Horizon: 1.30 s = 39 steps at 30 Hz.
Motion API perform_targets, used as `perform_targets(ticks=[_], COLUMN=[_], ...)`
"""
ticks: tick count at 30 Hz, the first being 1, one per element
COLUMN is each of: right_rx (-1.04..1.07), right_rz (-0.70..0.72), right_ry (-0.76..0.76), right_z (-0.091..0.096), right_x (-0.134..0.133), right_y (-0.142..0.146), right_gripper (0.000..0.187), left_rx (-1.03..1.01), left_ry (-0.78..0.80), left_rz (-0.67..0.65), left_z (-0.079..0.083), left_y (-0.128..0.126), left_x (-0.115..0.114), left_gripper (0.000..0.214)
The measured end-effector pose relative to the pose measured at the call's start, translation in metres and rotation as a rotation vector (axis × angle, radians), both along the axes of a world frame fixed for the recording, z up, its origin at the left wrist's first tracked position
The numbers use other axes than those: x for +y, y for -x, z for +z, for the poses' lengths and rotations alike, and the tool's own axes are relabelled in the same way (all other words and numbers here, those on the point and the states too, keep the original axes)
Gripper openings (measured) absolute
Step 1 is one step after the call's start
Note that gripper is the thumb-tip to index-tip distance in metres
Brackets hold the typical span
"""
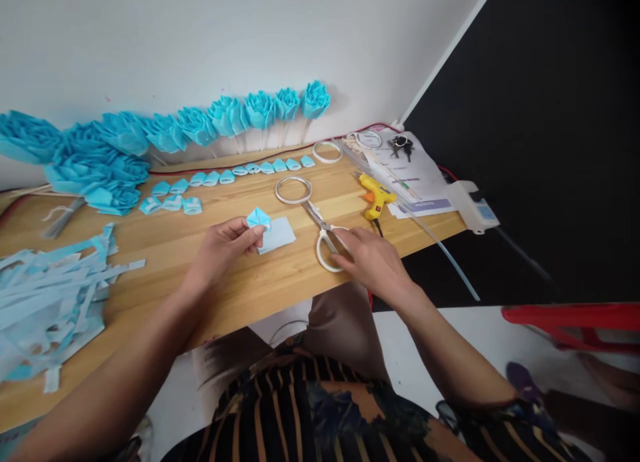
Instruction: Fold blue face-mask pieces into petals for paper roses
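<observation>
My left hand [223, 249] pinches a small folded light-blue paper piece [259, 217] just above the wooden table [210, 275]. A flat light-blue paper rectangle [278, 235] lies right beside those fingers. My right hand [373, 259] rests on the white handles of a pair of scissors [323, 232], its fingers curled over the loops; the blades point away towards a tape ring [293, 189].
Blue paper flowers on sticks [230, 115] lean on the wall, with a heap of them [95, 162] at left. Rows of folded blue petals [235, 174], a pile of paper strips [45, 295], a yellow glue gun [376, 197], another tape ring [327, 152], papers and keys [400, 143].
</observation>
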State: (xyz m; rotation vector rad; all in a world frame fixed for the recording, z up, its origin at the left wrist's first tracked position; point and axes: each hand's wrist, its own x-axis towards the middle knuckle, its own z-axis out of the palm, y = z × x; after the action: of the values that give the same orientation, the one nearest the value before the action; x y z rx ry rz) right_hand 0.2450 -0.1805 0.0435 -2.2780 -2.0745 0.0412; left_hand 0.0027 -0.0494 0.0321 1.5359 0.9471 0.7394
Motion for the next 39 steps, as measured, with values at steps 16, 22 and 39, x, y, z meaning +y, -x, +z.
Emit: perform_targets(ticks=[16, 22, 39], right_rx=[1.165, 0.296, 0.069], right_rz=[-0.283, -0.162, -0.046], right_ry=[-0.022, -0.372, -0.298], right_z=[-0.018, 0.004, -0.028], right_x=[-0.005, -0.005, 0.073], right_y=[-0.043, -0.045, 0.004], right_gripper=[0.038, 0.032, 0.017], left_rx=[0.010, -0.023, -0.039], left_ry=[-0.004, 0.010, 0.031], left_rz=[0.011, -0.013, -0.068], left_z=[0.001, 0.002, 0.001], left_y=[-0.001, -0.001, -0.001], left_x=[-0.001, -0.003, -0.001], left_gripper=[0.027, 0.029, 0.034])
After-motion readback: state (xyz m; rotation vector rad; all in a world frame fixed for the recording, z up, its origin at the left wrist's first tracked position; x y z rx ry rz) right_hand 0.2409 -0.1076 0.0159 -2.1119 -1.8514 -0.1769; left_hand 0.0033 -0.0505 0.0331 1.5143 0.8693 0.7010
